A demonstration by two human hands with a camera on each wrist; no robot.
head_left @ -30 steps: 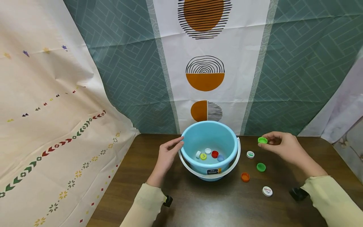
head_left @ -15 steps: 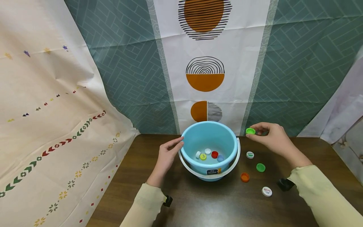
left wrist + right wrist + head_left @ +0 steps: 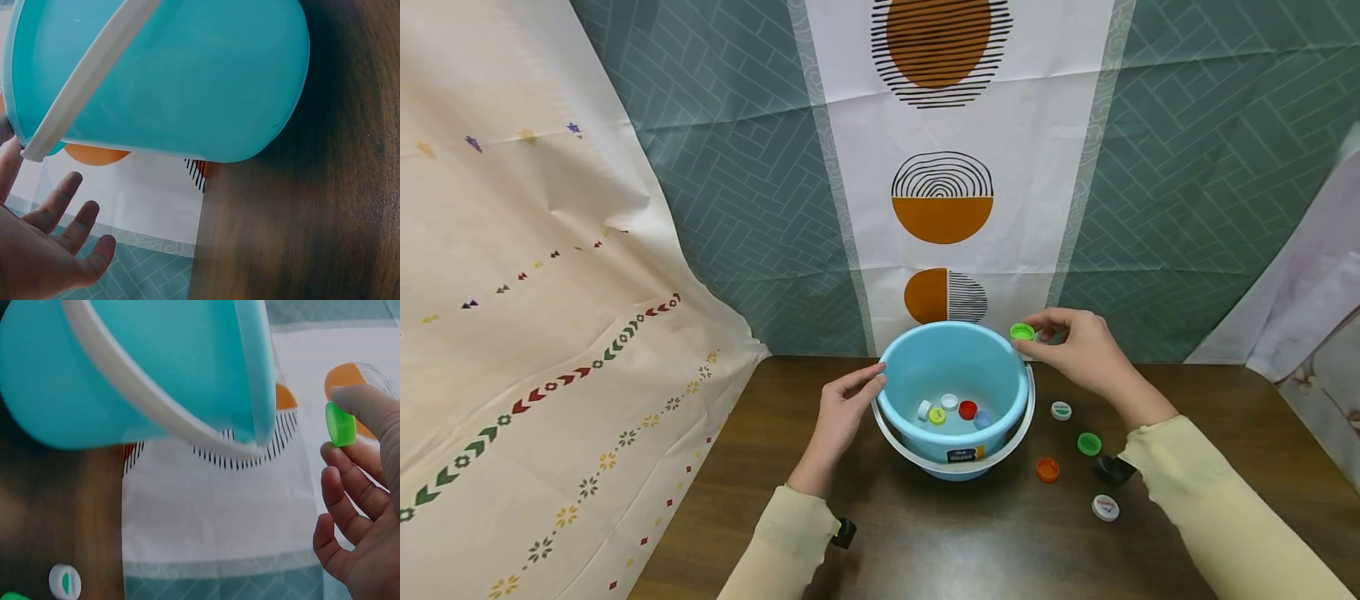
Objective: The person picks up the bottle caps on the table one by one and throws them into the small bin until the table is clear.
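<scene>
My right hand [image 3: 1075, 346] pinches a bright green bottle cap [image 3: 1022, 332] between thumb and fingertips. It hangs just above the right rim of a light blue bucket [image 3: 951, 450]. In the right wrist view the green cap stands on edge beside the bucket's rim, my other fingers loosely bent below. My left hand [image 3: 842, 408] grips the left rim of the bucket with thumb and forefinger. The left wrist view shows its remaining fingers spread away from the wall. Inside the bucket lie several caps, among them a yellow cap [image 3: 937, 416], a red cap [image 3: 967, 409] and a blue cap [image 3: 983, 419].
To the right of the bucket, on the dark wooden table [image 3: 970, 542], lie a small white cap [image 3: 1061, 410], a green cap [image 3: 1089, 443], an orange cap [image 3: 1048, 469] and a larger white cap [image 3: 1105, 507]. The bucket's white handle [image 3: 917, 457] hangs at its front. Patterned cloth stands behind.
My right hand has carried the bright green cap leftward and slightly up, from beyond the table caps to the bucket's right rim. The left hand and bucket stay put.
</scene>
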